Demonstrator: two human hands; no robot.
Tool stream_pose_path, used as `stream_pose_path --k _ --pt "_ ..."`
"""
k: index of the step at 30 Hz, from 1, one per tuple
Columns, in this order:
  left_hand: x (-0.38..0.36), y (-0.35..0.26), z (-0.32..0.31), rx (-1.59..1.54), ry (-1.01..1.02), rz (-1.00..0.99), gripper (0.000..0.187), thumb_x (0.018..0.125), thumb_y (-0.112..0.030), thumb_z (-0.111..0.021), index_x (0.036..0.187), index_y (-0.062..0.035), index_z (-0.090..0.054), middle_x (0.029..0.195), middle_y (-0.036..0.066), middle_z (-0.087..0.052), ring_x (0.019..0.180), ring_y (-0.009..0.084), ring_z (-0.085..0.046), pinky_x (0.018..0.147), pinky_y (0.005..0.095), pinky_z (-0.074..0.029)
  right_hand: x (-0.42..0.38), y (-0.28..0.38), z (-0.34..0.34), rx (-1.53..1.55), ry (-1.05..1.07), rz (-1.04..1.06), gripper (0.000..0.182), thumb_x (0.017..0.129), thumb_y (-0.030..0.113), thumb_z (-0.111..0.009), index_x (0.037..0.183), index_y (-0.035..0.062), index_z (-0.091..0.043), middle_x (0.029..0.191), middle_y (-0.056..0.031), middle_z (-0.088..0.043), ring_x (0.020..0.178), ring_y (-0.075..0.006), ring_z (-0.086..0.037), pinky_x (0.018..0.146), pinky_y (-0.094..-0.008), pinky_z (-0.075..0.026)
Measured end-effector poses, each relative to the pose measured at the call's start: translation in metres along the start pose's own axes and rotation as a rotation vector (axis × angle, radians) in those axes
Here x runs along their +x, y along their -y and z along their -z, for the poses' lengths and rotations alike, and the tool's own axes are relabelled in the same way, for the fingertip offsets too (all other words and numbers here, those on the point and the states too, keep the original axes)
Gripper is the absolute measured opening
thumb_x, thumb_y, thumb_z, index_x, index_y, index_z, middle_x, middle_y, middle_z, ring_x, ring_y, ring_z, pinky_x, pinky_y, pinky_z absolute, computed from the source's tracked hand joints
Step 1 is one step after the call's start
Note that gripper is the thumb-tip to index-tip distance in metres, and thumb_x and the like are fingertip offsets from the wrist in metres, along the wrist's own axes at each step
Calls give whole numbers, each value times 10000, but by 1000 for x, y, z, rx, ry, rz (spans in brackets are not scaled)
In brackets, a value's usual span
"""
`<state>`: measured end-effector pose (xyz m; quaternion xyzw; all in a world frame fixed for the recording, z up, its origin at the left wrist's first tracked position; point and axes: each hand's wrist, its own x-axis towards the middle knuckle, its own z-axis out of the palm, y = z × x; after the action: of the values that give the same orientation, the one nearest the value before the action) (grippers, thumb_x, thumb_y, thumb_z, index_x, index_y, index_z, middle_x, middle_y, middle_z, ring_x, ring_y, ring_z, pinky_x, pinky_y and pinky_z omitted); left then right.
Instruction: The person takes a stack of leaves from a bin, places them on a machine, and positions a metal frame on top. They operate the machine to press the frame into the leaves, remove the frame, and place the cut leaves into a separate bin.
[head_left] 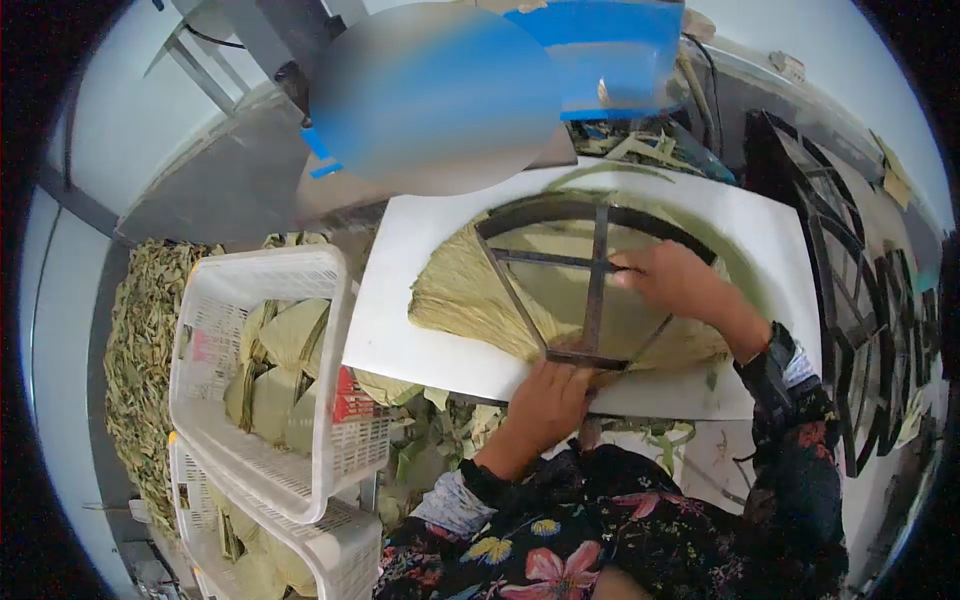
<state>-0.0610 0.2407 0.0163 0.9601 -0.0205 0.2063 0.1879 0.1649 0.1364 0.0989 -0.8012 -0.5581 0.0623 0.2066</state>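
A large pale green dried leaf (460, 290), pleated like a fan, is spread on a white board (385, 285). On top of it lies a dark, fan-shaped frame (598, 235) with crossing bars. My right hand (668, 278) is closed around the bar near the crossing. At the frame's narrow lower end, my left hand (548, 400) lies with its fingers stretched flat against the bottom bar and the leaf's base. Its fingertips are partly hidden there. A short stalk (590, 432) shows below the board's near edge.
Two white plastic baskets (335, 400) with cut fan-shaped leaves (290, 335) stand at left, beside a heap of leaf scraps (150, 370). More dark frames (850, 290) lean at right. A blue sheet (620, 60) is behind the board. Trimmings (440, 440) lie below it.
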Motion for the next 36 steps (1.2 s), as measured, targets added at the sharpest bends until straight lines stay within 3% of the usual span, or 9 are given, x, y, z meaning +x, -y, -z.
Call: stream_pose_path --k 4,6,9,10,19,28,30,34,36 --pt "-3 -5 -1 12 -128 -93 348 717 -98 -630 1053 -39 -562 996 162 -539 985 374 -525 901 496 -418 -1 2 5 17 17 -7 257 808 252 -607 1022 117 -647 802 -182 -617 730 -371 -584 653 -424 -467" --pt "-4 -11 0 119 -228 -81 340 752 -111 -582 1088 -56 -587 1034 120 -529 978 284 -520 851 436 -443 -2 2 4 49 4 0 251 809 252 -606 1019 120 -648 801 -180 -617 732 -371 -585 651 -424 -468" --pt "-8 -18 -1 209 -330 -89 341 751 -135 -589 1087 -78 -605 1078 88 -494 1003 253 -485 856 408 -429 -1 -3 1 0 17 27 276 839 310 -562 1045 144 -640 785 -170 -625 718 -374 -594 638 -445 -475" --pt "-9 -18 -1 211 -325 -88 341 751 -135 -589 1087 -78 -605 1078 88 -494 1003 253 -485 856 408 -429 -2 -5 -1 -81 46 46 311 868 368 -519 1075 165 -631 769 -162 -632 702 -378 -602 627 -466 -482" --pt "-7 -20 -6 131 -300 -68 342 701 -113 -610 1040 -67 -617 1025 70 -485 933 247 -503 809 386 -436 -6 -12 -14 -31 -10 156 285 871 311 -508 1096 152 -580 732 -160 -621 657 -372 -600 584 -473 -479" --pt "-4 -18 5 45 23 99 344 668 -107 -615 1010 -134 -641 991 39 -500 878 220 -525 767 353 -440 -7 -12 -19 -86 7 141 305 872 292 -504 1092 86 -548 684 -185 -602 644 -370 -603 569 -476 -479" --pt "-1 -15 8 215 -276 -119 310 677 -140 -609 984 -159 -648 1028 16 -515 946 195 -507 786 340 -437 -7 -14 -22 -82 -12 142 304 871 290 -505 1096 90 -547 683 -183 -602 645 -369 -603 565 -475 -479" --pt "-3 -9 20 207 -185 -175 265 705 -170 -604 966 -174 -642 1088 -5 -524 1014 176 -474 835 344 -419 -9 -14 -23 -44 -50 135 293 865 285 -514 1099 112 -546 715 -169 -614 650 -363 -607 552 -466 -484" --pt "-3 -6 13 234 -219 -216 267 667 -205 -659 932 -197 -620 1143 28 -509 1039 231 -466 866 389 -390 -10 -12 -23 -90 -25 109 305 853 277 -536 1107 110 -557 753 -169 -618 676 -357 -604 589 -456 -481"
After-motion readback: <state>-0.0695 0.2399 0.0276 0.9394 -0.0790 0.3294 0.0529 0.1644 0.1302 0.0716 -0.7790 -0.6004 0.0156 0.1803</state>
